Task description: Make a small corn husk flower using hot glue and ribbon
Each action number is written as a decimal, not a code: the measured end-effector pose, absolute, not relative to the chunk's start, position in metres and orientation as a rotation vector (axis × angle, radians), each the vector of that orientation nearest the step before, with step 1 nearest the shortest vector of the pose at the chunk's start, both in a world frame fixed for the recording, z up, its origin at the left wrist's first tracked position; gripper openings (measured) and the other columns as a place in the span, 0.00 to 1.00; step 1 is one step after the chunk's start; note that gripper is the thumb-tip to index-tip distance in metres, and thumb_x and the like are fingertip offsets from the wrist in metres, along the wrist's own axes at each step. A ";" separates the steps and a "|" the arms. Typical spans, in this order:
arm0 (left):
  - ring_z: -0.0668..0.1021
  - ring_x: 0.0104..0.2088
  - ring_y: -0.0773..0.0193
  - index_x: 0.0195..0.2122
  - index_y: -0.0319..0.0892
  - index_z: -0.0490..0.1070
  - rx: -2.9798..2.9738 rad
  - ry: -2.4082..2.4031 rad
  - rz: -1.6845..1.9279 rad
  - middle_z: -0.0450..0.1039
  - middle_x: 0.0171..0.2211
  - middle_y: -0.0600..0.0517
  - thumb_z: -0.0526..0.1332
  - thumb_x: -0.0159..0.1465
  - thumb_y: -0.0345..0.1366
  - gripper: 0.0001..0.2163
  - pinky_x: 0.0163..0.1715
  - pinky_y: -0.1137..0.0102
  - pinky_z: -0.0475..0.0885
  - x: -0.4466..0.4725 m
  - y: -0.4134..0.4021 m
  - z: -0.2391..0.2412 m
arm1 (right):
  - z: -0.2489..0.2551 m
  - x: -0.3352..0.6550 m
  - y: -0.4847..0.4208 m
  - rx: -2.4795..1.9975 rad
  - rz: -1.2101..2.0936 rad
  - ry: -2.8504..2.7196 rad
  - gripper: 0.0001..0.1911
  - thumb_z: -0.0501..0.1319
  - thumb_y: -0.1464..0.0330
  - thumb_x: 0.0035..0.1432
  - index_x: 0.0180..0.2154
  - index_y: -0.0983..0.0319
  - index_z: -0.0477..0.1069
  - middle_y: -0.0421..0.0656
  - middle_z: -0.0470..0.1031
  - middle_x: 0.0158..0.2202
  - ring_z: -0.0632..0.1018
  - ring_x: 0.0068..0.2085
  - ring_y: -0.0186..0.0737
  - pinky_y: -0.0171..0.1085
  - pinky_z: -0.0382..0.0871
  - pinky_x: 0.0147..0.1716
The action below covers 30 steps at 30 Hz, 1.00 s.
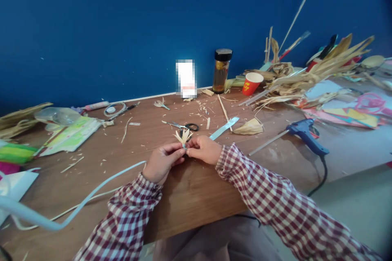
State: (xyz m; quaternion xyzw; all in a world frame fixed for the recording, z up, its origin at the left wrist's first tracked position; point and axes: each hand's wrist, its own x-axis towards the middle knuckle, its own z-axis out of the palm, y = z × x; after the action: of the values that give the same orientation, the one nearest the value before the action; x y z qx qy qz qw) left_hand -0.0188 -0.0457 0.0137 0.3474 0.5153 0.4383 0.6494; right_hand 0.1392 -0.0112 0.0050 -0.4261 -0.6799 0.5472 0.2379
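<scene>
Between my two hands is a small flower of pale dried husk (184, 136), held upright with its petals spread at the top. Thumb and fingers of my left hand (165, 158) pinch the base of its stem. My right hand (202, 149) grips the stem from the other side, its fingertips close to the left ones. A bit of light blue shows on the stem just under the petals. Right behind the flower lie scissors (192, 127) with black handles, partly hidden by it. A light blue strip (224, 128) lies beyond my right hand.
A blue glue gun (308, 134) with its cord lies on the right. Behind stand a lidded jar (222, 71), a red paper cup (252, 84) and a heap of dried husks (288, 77). Another husk flower (161, 104) lies farther back. A light blue cable (101, 191) crosses the left side.
</scene>
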 end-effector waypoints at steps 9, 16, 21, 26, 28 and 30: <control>0.71 0.23 0.75 0.28 0.36 0.74 0.765 1.144 0.963 0.71 0.23 0.55 0.70 0.43 0.35 0.12 0.24 0.80 0.71 -0.020 -0.045 0.013 | 0.007 0.141 -0.011 -1.117 1.603 -1.843 0.07 0.58 0.69 0.49 0.31 0.67 0.69 0.39 0.71 0.24 0.68 0.24 0.29 0.27 0.59 0.22; 0.62 0.14 0.79 0.27 0.35 0.71 0.931 1.250 0.999 0.67 0.17 0.57 0.67 0.47 0.40 0.13 0.11 0.83 0.54 -0.018 -0.043 0.009 | 0.009 0.137 -0.017 -1.331 1.131 -1.982 0.09 0.59 0.65 0.48 0.28 0.66 0.71 0.41 0.71 0.23 0.69 0.24 0.30 0.29 0.59 0.23; 0.65 0.16 0.76 0.29 0.35 0.72 0.954 1.331 1.061 0.68 0.17 0.56 0.68 0.45 0.41 0.15 0.12 0.82 0.55 -0.015 -0.043 0.006 | 0.012 0.136 -0.019 -1.402 1.005 -2.003 0.09 0.59 0.65 0.48 0.26 0.65 0.71 0.39 0.70 0.20 0.67 0.23 0.30 0.29 0.56 0.22; 0.72 0.23 0.73 0.33 0.36 0.75 0.914 1.308 1.030 0.74 0.23 0.52 0.68 0.45 0.40 0.16 0.19 0.81 0.65 -0.016 -0.045 0.009 | 0.009 0.138 -0.017 -1.381 1.109 -1.990 0.11 0.58 0.63 0.48 0.27 0.65 0.71 0.40 0.70 0.21 0.68 0.22 0.29 0.28 0.56 0.20; 0.73 0.24 0.73 0.35 0.37 0.75 0.885 1.277 0.992 0.74 0.25 0.52 0.68 0.45 0.38 0.16 0.20 0.81 0.66 -0.017 -0.046 0.011 | 0.007 0.139 -0.015 -1.364 1.156 -1.987 0.12 0.58 0.63 0.48 0.27 0.66 0.71 0.40 0.71 0.21 0.68 0.22 0.30 0.28 0.56 0.20; 0.73 0.24 0.73 0.35 0.37 0.75 0.864 1.256 0.962 0.74 0.25 0.52 0.69 0.45 0.37 0.16 0.21 0.81 0.67 -0.018 -0.046 0.013 | 0.006 0.141 -0.014 -1.345 1.194 -1.985 0.12 0.58 0.62 0.48 0.28 0.66 0.71 0.40 0.71 0.21 0.68 0.22 0.30 0.28 0.57 0.19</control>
State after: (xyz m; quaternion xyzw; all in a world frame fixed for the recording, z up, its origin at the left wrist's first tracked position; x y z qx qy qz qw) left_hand -0.0176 -0.0458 0.0134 0.3757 0.5463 0.4186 0.6207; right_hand 0.1408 -0.0139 0.0057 -0.4887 -0.7214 0.4339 0.2292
